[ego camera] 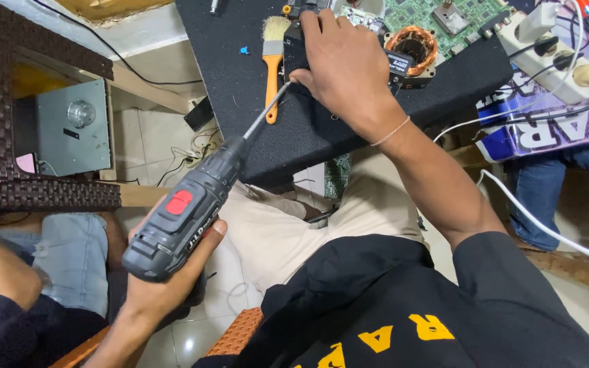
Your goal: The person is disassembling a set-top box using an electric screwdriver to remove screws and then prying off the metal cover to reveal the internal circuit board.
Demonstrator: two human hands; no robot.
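Observation:
My left hand (172, 272) grips a dark grey cordless drill (185, 218) with a red switch, low and to the left. Its long thin bit (264, 112) slants up to the right, and the tip meets the edge of a black part (294, 51) on the black mat (308, 129). My right hand (345, 68) lies palm down over that part and holds it, with the thumb beside the bit's tip. A copper wire coil (412, 46) and a green circuit board (431, 17) sit just right of this hand.
A paintbrush with an orange handle (272, 68) lies left of the part. A white power strip (553, 48) with plugs and cables is at the top right. A grey metal box (73, 126) stands at the left. Other people's jeans-clad legs appear at left (69, 259) and right (547, 191).

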